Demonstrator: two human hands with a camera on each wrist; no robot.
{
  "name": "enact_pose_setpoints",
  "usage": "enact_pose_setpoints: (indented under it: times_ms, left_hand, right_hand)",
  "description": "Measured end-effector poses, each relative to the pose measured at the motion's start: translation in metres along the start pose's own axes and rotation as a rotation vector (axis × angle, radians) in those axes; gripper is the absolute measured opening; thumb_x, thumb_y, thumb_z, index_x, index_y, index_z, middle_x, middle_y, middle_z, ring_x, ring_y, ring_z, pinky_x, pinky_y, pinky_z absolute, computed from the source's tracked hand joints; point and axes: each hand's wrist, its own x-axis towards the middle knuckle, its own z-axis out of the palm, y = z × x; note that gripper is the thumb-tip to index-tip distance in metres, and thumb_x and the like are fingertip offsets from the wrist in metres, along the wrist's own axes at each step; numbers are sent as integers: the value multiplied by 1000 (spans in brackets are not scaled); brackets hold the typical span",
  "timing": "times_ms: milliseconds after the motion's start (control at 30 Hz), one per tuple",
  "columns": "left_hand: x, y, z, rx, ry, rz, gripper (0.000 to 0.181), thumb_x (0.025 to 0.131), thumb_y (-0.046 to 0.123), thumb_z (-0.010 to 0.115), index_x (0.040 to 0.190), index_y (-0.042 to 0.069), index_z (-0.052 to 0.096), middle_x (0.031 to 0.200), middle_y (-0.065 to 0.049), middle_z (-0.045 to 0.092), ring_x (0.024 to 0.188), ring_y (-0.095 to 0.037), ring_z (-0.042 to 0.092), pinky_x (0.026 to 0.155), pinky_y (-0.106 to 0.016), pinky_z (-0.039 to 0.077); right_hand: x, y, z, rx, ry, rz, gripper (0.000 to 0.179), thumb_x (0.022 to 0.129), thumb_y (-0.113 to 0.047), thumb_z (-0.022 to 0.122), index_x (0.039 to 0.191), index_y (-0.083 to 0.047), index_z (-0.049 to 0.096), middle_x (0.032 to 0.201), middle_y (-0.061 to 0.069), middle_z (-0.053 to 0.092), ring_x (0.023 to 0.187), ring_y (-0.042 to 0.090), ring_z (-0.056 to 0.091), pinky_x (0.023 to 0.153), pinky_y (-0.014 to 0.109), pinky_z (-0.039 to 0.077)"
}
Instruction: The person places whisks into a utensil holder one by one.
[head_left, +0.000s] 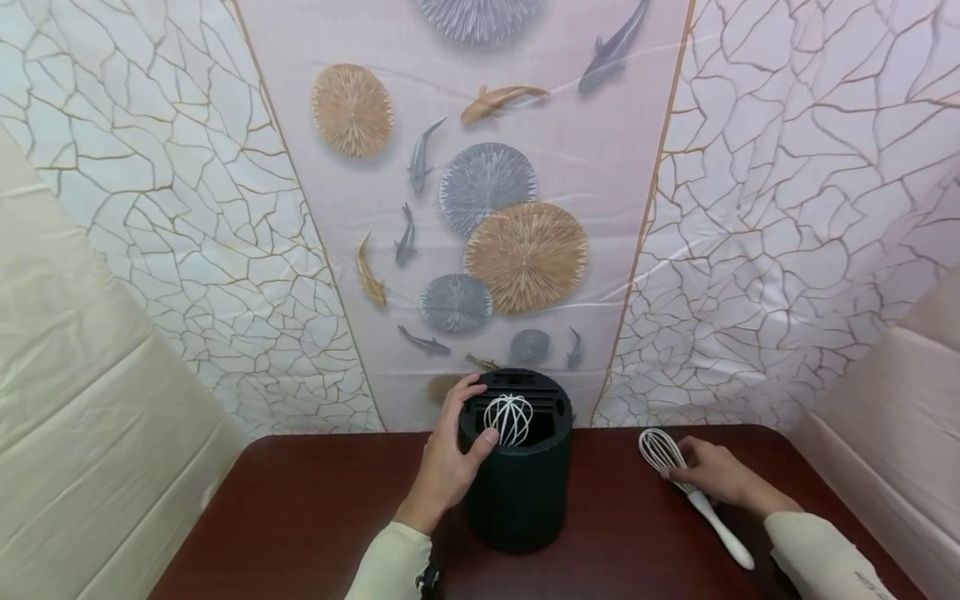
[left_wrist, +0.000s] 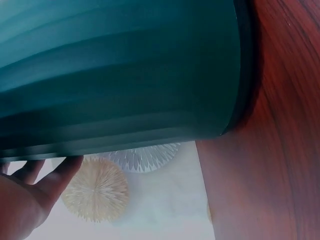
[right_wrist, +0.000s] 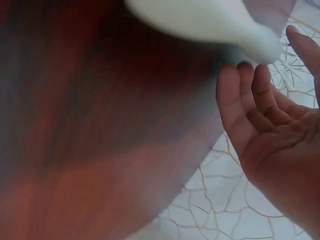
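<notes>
A dark green utensil holder [head_left: 517, 500] stands upright on the table, its top partly slotted. Inside it is a whisk, its white wire head [head_left: 509, 419] showing at the opening and its handle hidden. My left hand [head_left: 446, 467] holds the holder's left rim, thumb at the front and fingers toward the back. In the left wrist view, its fingers [left_wrist: 62, 175] lie against the green side wall [left_wrist: 125, 80]. To the right, my right hand [head_left: 712, 473] pinches a second whisk by its wires; the white handle [head_left: 722, 529] slants toward me. That handle [right_wrist: 200, 20] looms close in the right wrist view.
The reddish-brown wooden table [head_left: 300, 517] has rounded back corners. Behind it hangs a patterned cloth [head_left: 480, 250] with fish and round motifs. Pale padded panels [head_left: 75, 400] flank the table on both sides.
</notes>
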Motion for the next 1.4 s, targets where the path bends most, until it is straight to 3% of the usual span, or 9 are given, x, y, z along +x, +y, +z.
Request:
enact_pose_setpoints:
  times_ms: [267,500,667,900,1067,1267,1400]
  left_hand:
    - [-2,0,-3,149,36,21,49,110,41,50,154,20,51,167,1,41,149,-20,43,112,-61,44]
    - [1,4,-7,101,6,38,47,111,32,46,155,17,52,167,-5,40,151,-25,41,116,-63,39]
    - [2,8,-11,77,-46,52,54,106,37,55,158,20,49,170,-6,35,154,-28,36,116,-66,37]
    - [-1,16,-15,81,-101,64,64,96,44,71,155,28,51,168,-1,37,157,-29,28,118,-70,31]
    - [0,22,-16,112,-120,33,67,93,51,74,153,32,52,170,1,35,159,-26,26,118,-69,32]
    - [1,22,-14,111,-128,9,67,94,50,74,154,28,52,172,-2,31,158,-26,26,117,-69,34]
    - [1,21,-13,100,-141,-52,77,92,55,76,158,28,46,174,1,24,158,-26,26,118,-68,33]
  right_hand:
    - [-10,-9,19,240,-1,100,54,98,-34,76,122,10,54,98,13,64,72,22,66,59,42,60]
    - [-16,-15,19,380,-37,197,63,105,-35,66,133,17,45,97,14,63,78,22,64,69,42,62]
    - [-23,-19,20,471,-39,224,63,107,-38,61,133,17,43,97,13,60,76,22,64,71,41,63]
    - [-39,-35,15,605,-15,188,71,110,-36,55,143,23,32,103,16,63,83,22,69,78,42,64]
    - [-50,-53,8,678,6,144,67,111,-32,54,145,21,31,100,11,66,83,22,70,79,40,64]
    - [-59,-78,-7,723,64,90,65,113,-33,51,148,18,30,99,9,67,84,19,72,80,39,64]
    - [-64,-98,-19,745,97,52,66,113,-32,51,152,16,29,100,7,65,82,15,70,79,37,64]
